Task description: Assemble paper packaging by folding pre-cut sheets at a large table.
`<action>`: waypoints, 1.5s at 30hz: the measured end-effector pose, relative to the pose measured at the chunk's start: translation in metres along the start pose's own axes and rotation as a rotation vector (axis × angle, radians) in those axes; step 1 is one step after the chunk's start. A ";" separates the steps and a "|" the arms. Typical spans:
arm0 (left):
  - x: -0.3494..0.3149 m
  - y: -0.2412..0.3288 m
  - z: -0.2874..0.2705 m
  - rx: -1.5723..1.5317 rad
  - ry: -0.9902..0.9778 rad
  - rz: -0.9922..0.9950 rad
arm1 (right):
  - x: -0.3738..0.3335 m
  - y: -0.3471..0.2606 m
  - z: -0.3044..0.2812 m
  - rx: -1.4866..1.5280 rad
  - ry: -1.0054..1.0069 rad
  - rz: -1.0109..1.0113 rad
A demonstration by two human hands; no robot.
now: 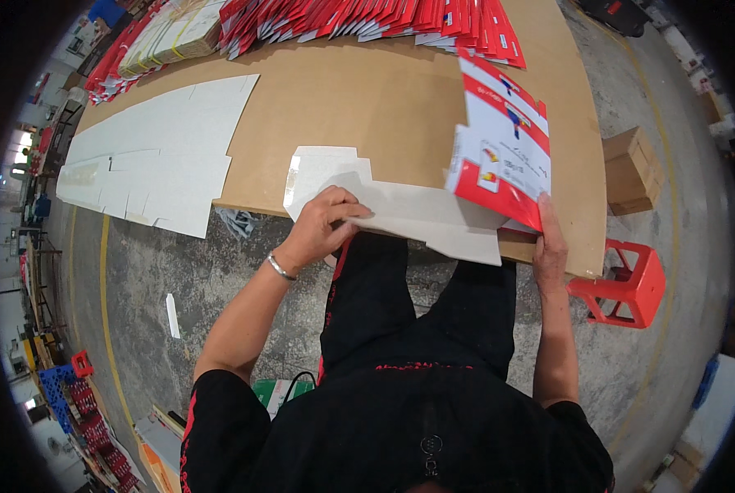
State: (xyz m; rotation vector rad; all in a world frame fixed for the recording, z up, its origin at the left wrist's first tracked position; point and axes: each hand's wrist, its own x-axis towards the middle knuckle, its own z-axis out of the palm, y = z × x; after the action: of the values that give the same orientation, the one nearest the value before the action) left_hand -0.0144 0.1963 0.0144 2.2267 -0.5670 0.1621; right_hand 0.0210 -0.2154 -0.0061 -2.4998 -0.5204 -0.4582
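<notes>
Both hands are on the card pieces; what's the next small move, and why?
Probably swing the red panel left and down over the grey panel. It stands tilted up with the right hand at its near right corner, while the left hand is on the grey panel's near edge and could steady it.

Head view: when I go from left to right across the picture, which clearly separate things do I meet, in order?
Flat white cardboard → the person's left hand → red-and-white printed panel → brown carton.
</notes>
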 end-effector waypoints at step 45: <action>0.041 0.019 0.040 0.481 -0.182 0.128 | 0.022 -0.069 0.007 -0.170 -0.431 -0.304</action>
State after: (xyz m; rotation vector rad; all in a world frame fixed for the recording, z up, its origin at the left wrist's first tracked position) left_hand 0.0108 0.1410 0.0135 2.6888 -0.8414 0.1767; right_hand 0.0106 -0.1514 0.0277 -2.7024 -1.0787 -0.0668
